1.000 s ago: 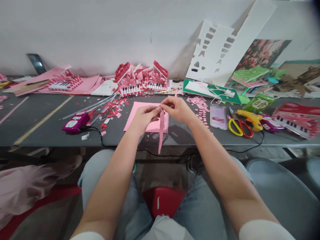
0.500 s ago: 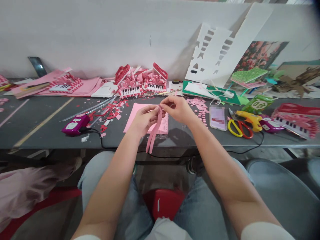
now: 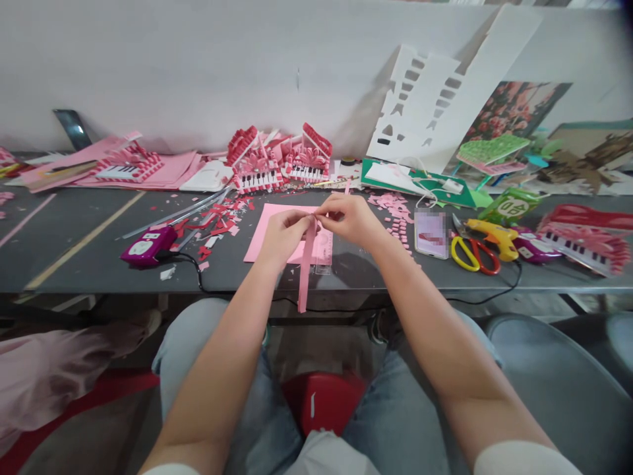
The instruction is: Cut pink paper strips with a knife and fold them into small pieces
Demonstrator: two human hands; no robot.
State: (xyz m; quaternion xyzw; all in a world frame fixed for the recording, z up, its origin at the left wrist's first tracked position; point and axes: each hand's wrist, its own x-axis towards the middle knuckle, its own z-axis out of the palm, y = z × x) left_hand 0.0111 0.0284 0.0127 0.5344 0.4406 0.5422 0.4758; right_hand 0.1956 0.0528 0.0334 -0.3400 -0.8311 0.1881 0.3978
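Note:
My left hand (image 3: pixel 283 234) and my right hand (image 3: pixel 349 218) meet above the dark table (image 3: pixel 89 257), both pinching the top end of a long pink paper strip (image 3: pixel 305 274). The strip hangs straight down past the table's front edge. Under my hands lies a pink paper sheet (image 3: pixel 267 227) with a clear ruler (image 3: pixel 324 254) resting on it. Both hands have fingers closed in a pinch.
A purple glue gun (image 3: pixel 146 245) with a black cord lies left, among red paper scraps (image 3: pixel 217 221). Paper piano models (image 3: pixel 277 165) stand at the back. A phone (image 3: pixel 432 232), scissors (image 3: pixel 472 254) and a yellow tool (image 3: pixel 489 232) lie to the right. White cut-out boards (image 3: pixel 425 105) lean on the wall.
The strip's hanging end swung left half a second ago and now hangs straight down again. My hands stayed together over the pink sheet, shifting only slightly.

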